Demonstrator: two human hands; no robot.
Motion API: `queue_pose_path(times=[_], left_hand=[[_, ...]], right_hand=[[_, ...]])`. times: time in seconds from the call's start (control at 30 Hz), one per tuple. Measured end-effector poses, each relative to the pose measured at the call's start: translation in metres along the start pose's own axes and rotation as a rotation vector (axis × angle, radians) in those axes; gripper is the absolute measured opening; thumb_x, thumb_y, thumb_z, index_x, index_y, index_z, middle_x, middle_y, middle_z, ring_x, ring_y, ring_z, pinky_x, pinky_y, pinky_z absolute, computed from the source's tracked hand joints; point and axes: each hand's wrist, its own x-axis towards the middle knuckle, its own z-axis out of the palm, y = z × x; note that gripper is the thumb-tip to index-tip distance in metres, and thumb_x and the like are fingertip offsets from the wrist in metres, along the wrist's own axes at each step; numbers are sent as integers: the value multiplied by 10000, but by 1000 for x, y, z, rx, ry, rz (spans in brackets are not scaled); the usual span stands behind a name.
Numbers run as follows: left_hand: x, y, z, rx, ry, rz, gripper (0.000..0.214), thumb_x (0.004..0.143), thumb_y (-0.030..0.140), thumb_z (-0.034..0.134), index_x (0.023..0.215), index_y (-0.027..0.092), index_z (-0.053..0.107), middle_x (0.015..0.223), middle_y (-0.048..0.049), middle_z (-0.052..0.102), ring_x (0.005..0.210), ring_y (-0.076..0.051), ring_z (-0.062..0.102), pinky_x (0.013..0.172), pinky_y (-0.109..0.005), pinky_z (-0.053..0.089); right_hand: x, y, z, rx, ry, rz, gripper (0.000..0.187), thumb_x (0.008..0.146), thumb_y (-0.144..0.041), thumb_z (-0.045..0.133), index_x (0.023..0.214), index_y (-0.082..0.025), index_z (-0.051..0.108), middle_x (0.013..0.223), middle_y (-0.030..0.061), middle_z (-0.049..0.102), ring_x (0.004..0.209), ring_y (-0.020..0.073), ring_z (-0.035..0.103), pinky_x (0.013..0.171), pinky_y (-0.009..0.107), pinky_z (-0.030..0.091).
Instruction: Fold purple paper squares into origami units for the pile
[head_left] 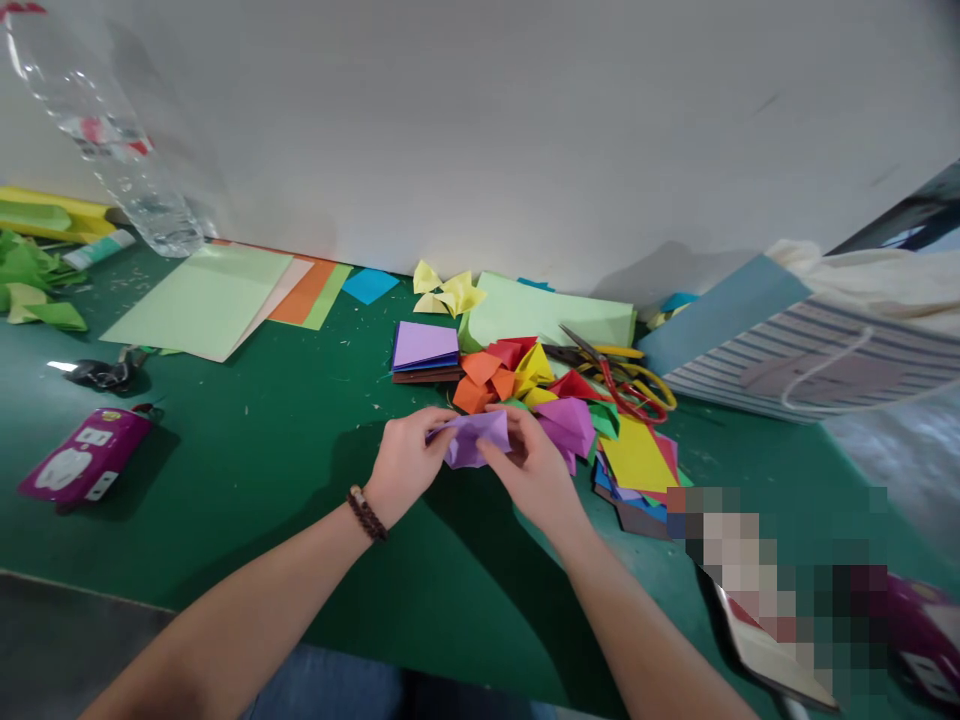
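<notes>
We pinch a folded lilac paper [469, 440] between our left hand [409, 465] and right hand [529, 470], held close together at lower centre, above a green work mat [225, 480]. A beaded bracelet [367, 513] circles our left wrist. Just beyond, a heap of folded coloured paper pieces [502, 375] sits at centre, with a stack of paper squares [425, 348] beside it on the left and scissors [622, 385] to its right.
</notes>
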Motion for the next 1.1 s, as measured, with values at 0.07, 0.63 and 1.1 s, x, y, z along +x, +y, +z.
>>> queue_pose_path(times=[0.07, 0.63, 1.1], left_hand=[[0, 0, 0, -6, -17, -6, 132, 848, 159, 568, 897, 188, 687, 874, -9, 733, 758, -133, 679, 698, -224, 522], [0, 3, -6, 128, -18, 69, 171, 802, 107, 553, 855, 196, 690, 850, -2, 726, 771, -139, 658, 719, -233, 485], [7, -7, -1, -135, 57, -165, 105, 744, 90, 547, 782, 171, 601, 765, 5, 645, 678, -117, 605, 627, -218, 477]], right_hand=[[1, 1, 0, 52, 11, 28, 368, 783, -418, 652, 1077, -228, 539, 1015, 70, 688, 930, 216, 665, 777, 358, 564], [3, -2, -7, 53, -199, 125, 453, 660, -333, 774, 1084, -227, 652, 1108, 83, 709, 1030, 250, 665, 882, 426, 555], [3, -1, -4, 107, -128, 80, 502, 702, -412, 734, 1152, -243, 589, 1206, 95, 647, 993, 223, 657, 787, 359, 570]])
